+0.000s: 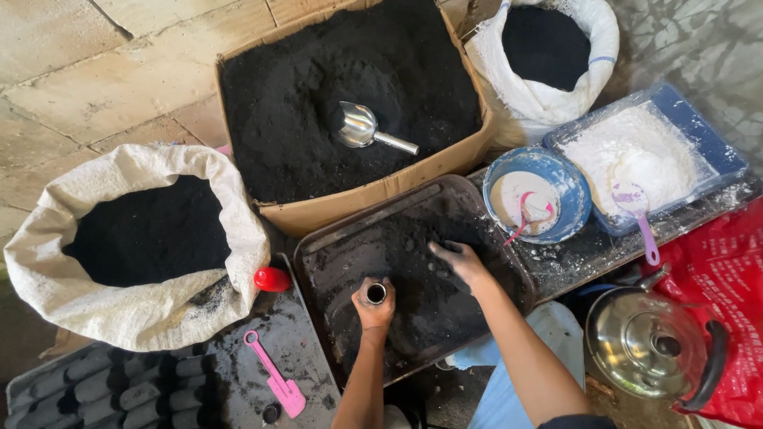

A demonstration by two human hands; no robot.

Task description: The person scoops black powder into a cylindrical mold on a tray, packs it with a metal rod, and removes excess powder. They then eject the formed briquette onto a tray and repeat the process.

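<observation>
My left hand (373, 308) grips a small upright metal tube (376, 293), open end up, standing on a dark tray (318, 254) covered with black powder. My right hand (461, 260) rests palm down in the black powder (413, 262) on that tray, fingers spread and blackened, just right of the tube. Both hands are dusted with the powder.
A cardboard box (381, 189) of black powder holds a metal scoop (362, 127). White sacks of black powder sit at left (159, 318) and top right (548, 103). A blue bowl (576, 199), blue tray of white powder (699, 127), kettle (652, 345), pink spatula (274, 381) and a red cap (272, 279) lie around.
</observation>
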